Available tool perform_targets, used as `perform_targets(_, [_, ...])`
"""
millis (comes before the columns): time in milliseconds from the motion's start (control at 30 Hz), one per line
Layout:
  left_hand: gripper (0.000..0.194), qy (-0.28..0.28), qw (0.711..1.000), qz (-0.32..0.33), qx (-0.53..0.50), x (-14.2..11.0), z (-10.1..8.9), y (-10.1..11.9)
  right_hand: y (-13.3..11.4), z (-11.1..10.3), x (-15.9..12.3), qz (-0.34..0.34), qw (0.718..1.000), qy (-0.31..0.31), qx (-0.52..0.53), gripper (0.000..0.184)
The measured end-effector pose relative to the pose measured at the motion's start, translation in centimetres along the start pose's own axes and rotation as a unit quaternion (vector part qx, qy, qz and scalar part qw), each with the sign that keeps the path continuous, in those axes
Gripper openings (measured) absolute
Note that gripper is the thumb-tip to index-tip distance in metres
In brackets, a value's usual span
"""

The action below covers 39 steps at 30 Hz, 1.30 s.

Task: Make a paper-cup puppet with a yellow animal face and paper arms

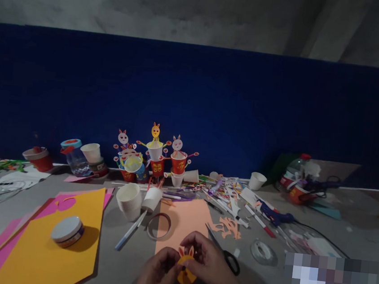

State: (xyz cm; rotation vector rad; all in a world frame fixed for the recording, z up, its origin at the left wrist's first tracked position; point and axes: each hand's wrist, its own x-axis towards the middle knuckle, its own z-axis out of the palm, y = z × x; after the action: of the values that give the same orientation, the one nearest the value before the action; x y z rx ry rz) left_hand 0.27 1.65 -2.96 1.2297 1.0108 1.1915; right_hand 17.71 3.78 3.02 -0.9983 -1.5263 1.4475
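Note:
Both hands are at the front of the table, closed around one small yellow paper rabbit face (186,278) with pink-and-white ears. My left hand (159,272) pinches its left edge between thumb and fingers. On the other side, my right hand (206,262) has its thumb on the front of the face near the ears. A peach paper sheet (185,214) lies just beyond the hands, with a brown-rimmed tape roll (159,226) over its left edge. Beside my right hand lie black-handled scissors (232,262) and peach paper scraps (230,226).
Yellow paper (84,207) bears a white-lidded jar (67,231) at left. Stacked white cups (129,201) stand mid-table; rabbit-headed cup figures (156,152) stand behind. To the right are a blue glue gun (275,214) with its cord and clear tape (262,251). The lower right corner is pixelated.

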Motion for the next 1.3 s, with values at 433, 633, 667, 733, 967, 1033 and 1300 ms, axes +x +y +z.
perform_targets(433, [0.04, 0.044, 0.998, 0.028, 0.032, -0.6, 1.3, 1.8, 0.6, 0.2, 0.2, 0.001, 1.0, 0.016, 0.025, 0.029])
perform_targets(633, [0.04, 0.04, 0.998, 0.034, 0.043, -0.7, 1.3, 2.2, 0.5, 0.2, 0.1, -0.001, 0.999, 0.013, 0.037, 0.029])
perform_targets(667, [0.04, 0.04, 0.998, 0.035, 0.046, -0.7, 1.3, 2.3, 0.4, 0.1, 0.0, -0.001, 0.999, 0.011, 0.035, 0.029])
perform_targets(733, [0.039, 0.034, 0.997, 0.036, 0.054, -0.7, 1.3, 2.6, 0.0, -0.2, 0.1, 0.0, 1.0, 0.007, 0.015, 0.027])
perform_targets(967, [0.035, 0.019, 0.994, 0.05, 0.094, -0.7, 1.1, 2.4, -1.8, -0.8, 0.6, -0.001, 0.994, 0.002, -0.109, 0.004])
perform_targets(1033, [0.036, 0.02, 0.993, 0.06, 0.101, -0.7, 1.0, 2.2, -1.8, -0.7, 0.9, 0.003, 0.993, 0.004, -0.116, 0.001])
perform_targets(1300, [0.033, 0.013, 0.987, 0.071, 0.147, -0.9, 0.9, 3.1, -0.6, -0.3, 1.6, 0.016, 0.998, 0.023, -0.051, 0.002])
